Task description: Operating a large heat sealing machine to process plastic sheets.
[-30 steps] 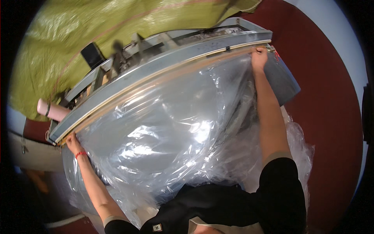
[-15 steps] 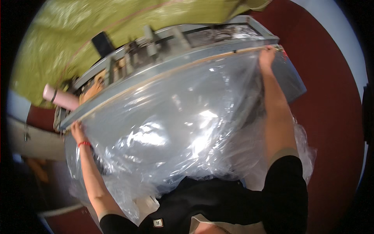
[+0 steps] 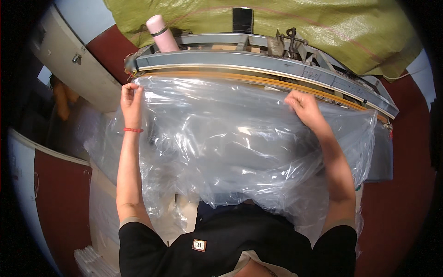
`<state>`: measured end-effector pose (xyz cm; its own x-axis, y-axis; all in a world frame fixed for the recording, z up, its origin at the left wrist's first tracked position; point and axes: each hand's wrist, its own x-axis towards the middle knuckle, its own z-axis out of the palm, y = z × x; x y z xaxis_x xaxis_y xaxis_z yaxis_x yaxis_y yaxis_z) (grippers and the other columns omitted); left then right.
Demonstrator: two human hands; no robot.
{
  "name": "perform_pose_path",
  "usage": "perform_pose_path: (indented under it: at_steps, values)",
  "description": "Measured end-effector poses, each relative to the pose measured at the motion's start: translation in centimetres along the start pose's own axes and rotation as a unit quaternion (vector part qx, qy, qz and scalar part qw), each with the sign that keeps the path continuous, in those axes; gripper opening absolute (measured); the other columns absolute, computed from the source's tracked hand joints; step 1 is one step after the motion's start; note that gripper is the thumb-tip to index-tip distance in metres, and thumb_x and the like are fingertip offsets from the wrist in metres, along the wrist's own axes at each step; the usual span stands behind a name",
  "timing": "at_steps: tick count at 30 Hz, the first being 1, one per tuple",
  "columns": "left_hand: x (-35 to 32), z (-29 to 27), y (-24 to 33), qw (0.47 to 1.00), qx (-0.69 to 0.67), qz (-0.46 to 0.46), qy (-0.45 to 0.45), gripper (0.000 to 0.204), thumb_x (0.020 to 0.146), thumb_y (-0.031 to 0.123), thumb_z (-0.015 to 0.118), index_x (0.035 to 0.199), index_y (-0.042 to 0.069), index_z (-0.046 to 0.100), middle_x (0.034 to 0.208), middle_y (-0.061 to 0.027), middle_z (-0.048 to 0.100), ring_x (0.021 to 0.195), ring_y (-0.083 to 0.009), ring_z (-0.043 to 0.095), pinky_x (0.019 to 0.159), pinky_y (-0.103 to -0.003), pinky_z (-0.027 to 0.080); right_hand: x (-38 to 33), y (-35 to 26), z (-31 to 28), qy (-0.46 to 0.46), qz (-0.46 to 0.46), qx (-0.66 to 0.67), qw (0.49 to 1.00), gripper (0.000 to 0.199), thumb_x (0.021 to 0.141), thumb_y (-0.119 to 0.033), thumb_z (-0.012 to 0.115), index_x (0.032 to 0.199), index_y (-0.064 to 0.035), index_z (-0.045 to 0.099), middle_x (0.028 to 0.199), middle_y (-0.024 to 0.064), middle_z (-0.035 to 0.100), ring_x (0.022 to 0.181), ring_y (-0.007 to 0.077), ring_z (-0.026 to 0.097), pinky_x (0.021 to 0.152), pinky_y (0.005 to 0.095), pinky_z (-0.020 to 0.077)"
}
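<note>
A wide sheet of clear plastic film (image 3: 217, 138) spreads in front of me, wrinkled and shiny, its far edge along a long grey metal frame (image 3: 207, 59). My left hand (image 3: 131, 102) pinches the film near its far left corner. Farther right, my right hand (image 3: 305, 109) has its fingers closed on the film's far edge, some way in from the right corner, which lies loose. Orange-yellow strips (image 3: 258, 80) run along the frame's near side, just beyond the film edge.
A pink bottle (image 3: 162, 34) and a dark phone (image 3: 242, 21) stand behind the frame, before a yellow-green sheet (image 3: 332, 32). Metal clamp parts (image 3: 291, 44) rise from the frame. At left are a pale door (image 3: 74, 60) and, lower down, stacked clear film (image 3: 90, 261).
My view has turned. My hands are closer together, the right one having come inward from the frame's right end. The film's far edge has come away from the frame on the left.
</note>
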<state>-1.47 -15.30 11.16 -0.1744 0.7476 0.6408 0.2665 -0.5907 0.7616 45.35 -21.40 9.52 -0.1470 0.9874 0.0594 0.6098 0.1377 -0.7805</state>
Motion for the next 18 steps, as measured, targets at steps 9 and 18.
perform_pose_path:
  at_steps: [9, 18]
  values:
    - [-6.8, -0.4, -0.9, 0.819, 0.476, 0.043, -0.319, 0.052, 0.07, 0.031, 0.063, 0.114, 0.01, 0.047, 0.125, -0.0136, 0.039, 0.119, -0.0332, 0.03, 0.093, -0.049, 0.027, -14.5, 15.4, -13.4, 0.345, 0.087, -0.155, 0.922, 0.013, 0.072, -0.012, 0.064, 0.073, 0.0004, 0.059, 0.068, 0.002, 0.057, 0.067, 0.0084, 0.049, 0.067, 0.0218, 0.0397]
    - [-5.0, 6.0, -1.8, 0.863, 0.435, 0.005, -0.256, 0.037, 0.078, 0.03, 0.054, 0.106, 0.007, 0.052, 0.115, -0.0141, 0.046, 0.108, -0.0308, 0.04, 0.085, -0.047, 0.034, -21.7, 18.9, -17.6, 0.414, 0.125, -0.179, 0.884, 0.015, 0.074, -0.013, 0.063, 0.076, 0.0016, 0.059, 0.068, 0.0011, 0.057, 0.068, 0.0066, 0.049, 0.065, 0.0206, 0.0398]
